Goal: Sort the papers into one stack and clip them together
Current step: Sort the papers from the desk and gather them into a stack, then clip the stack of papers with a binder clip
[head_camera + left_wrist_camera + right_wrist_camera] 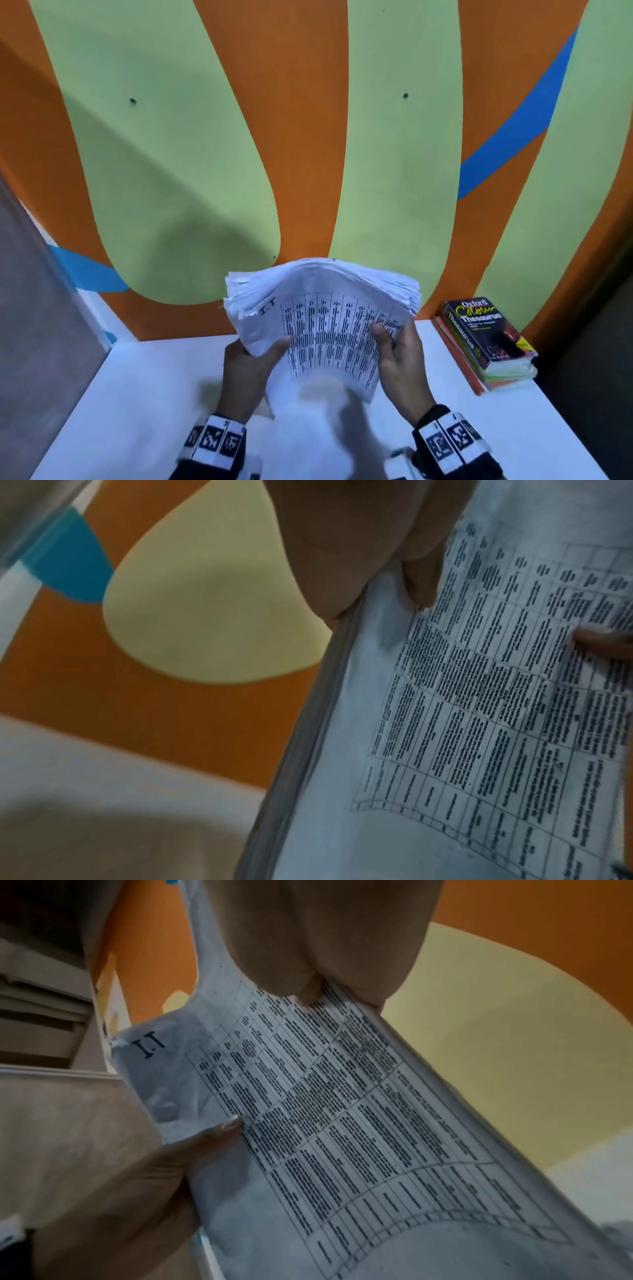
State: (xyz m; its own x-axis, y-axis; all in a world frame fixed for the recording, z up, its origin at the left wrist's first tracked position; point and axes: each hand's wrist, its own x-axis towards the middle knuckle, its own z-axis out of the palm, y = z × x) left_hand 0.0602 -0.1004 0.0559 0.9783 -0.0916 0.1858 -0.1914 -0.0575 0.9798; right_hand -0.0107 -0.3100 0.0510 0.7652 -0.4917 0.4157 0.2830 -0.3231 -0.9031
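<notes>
A thick stack of white papers, its top sheet printed with a table and marked "I.T", is held upright above the white table, bowed toward me. My left hand grips its left edge, thumb on the printed face. My right hand grips the right edge the same way. In the left wrist view the stack fills the right half, my thumb pressing on it. In the right wrist view the sheet runs diagonally under my right thumb. The stack's far edges are uneven. No clip is clearly visible.
Several books topped by a dark Oxford thesaurus lie at the table's right edge against the orange and green wall. A small white object sits by my right wrist, partly hidden. A grey panel borders the left.
</notes>
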